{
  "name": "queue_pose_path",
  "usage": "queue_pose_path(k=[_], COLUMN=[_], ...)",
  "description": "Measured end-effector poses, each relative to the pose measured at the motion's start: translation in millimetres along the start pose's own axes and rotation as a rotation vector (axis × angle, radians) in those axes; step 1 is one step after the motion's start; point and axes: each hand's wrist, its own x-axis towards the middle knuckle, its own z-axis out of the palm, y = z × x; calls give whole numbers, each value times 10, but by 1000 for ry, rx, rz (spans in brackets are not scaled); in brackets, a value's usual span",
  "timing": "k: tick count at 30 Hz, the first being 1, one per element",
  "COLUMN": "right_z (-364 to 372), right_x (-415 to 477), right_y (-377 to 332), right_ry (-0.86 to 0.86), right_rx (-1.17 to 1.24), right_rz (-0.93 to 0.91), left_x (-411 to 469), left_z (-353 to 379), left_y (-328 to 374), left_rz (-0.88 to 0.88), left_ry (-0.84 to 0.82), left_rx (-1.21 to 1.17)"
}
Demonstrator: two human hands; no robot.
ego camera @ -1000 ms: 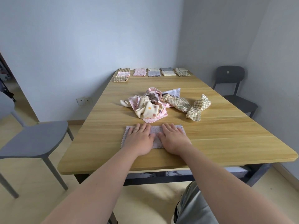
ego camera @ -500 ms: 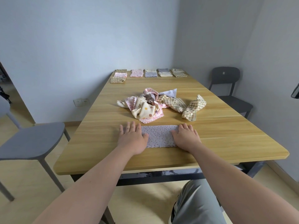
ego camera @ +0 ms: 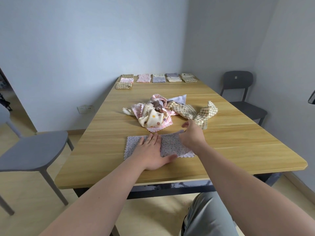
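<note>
Head view: a lilac dotted cloth (ego camera: 172,147) lies on the wooden counter (ego camera: 238,150) near its front edge, under both hands. The left hand (ego camera: 151,150) rests flat on the middle of the cloth, fingers straight and together, thumb stretched out along the near hem. The right hand (ego camera: 191,135) is just to the right of the left hand. Its fingers are curled round the cloth's far right edge and pinch it, so that this edge stands raised off the counter.

Just beyond the right hand lies a loose heap of crumpled cloths (ego camera: 160,114), pink, cream with dots, and lilac. A beige checked cloth (ego camera: 201,114) trails from the heap almost to the right hand's fingertips. Well beyond both hands, at the counter's far end, small folded cloths (ego camera: 158,78) lie in rows. A grey chair (ego camera: 32,150) stands to the left of the left hand, off the counter, and a dark chair (ego camera: 242,92) stands far to the right of the right hand.
</note>
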Motion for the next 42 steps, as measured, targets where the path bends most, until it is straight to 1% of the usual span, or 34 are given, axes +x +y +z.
queue_pose_path(k=[2, 5, 8, 10, 11, 12, 13, 14, 15, 17, 18, 19, 21, 22, 24, 26, 29, 31, 34, 36, 39, 42], right_z=[-21, -40, -29, -34, -38, -41, -38, -23, 9, 115, 184, 242, 301, 302, 273, 222, 118, 69, -21, -66, -113, -152], right_x=[37, 76, 127, 108, 84, 43, -1, -43, -82, -157, -188, -211, -218, -211, -179, -133, -86, -48, -4, 31, 81, 128], right_y=[-20, 25, 99, 101, 94, 80, 63, 39, 4, -84, -125, -145, -104, -49, 110, 255, 357, 387, 350, 299, 240, 202], right_ry=[-29, -104, -121, -121, -85, -21, 57, 117, 127, 10, -74, -153, -261, -284, -284, -261, -272, -253, -156, -142, -125, -29], right_rx=[-19, -158, -234, -280, -311, -354, -400, -437, -443, -386, -343, -296, -227, -239, -344, -435, -490, -516, -453, -373, -274, -229], right_rz=[62, 175, 244, 257, 238, 189, 101, -20, -152, -351, -392, -393, -340, -319, -299, -240, -125, -89, -16, 12, -11, 1], left_x=[-9, -18, -16, -15, -13, -14, -13, -11, -5, 9, 11, 8, 1, -4, -16, -21, -27, -33, -28, -15, -15, -8], left_z=[-5, -3, 8, 18, 24, 30, 38, 47, 57, 75, 79, 76, 54, 40, 27, 23, 14, 9, 0, 8, 35, 54], left_y=[8, -2, -27, -50, -57, -58, -59, -58, -58, -61, -64, -70, -91, -101, -112, -115, -107, -104, -111, -120, -124, -122], left_rz=[2, 13, 27, 37, 41, 43, 44, 43, 41, 43, 45, 47, 48, 50, 55, 57, 61, 63, 70, 70, 67, 65], left_ry=[0, -6, -13, -13, -12, -10, -4, 7, 21, 45, 47, 41, 15, -2, -29, -46, -62, -70, -81, -69, -59, -49], left_rx=[4, 5, 13, 19, 23, 26, 28, 25, 18, 5, -3, -16, -37, -35, -9, 14, 34, 49, 61, 63, 52, 45])
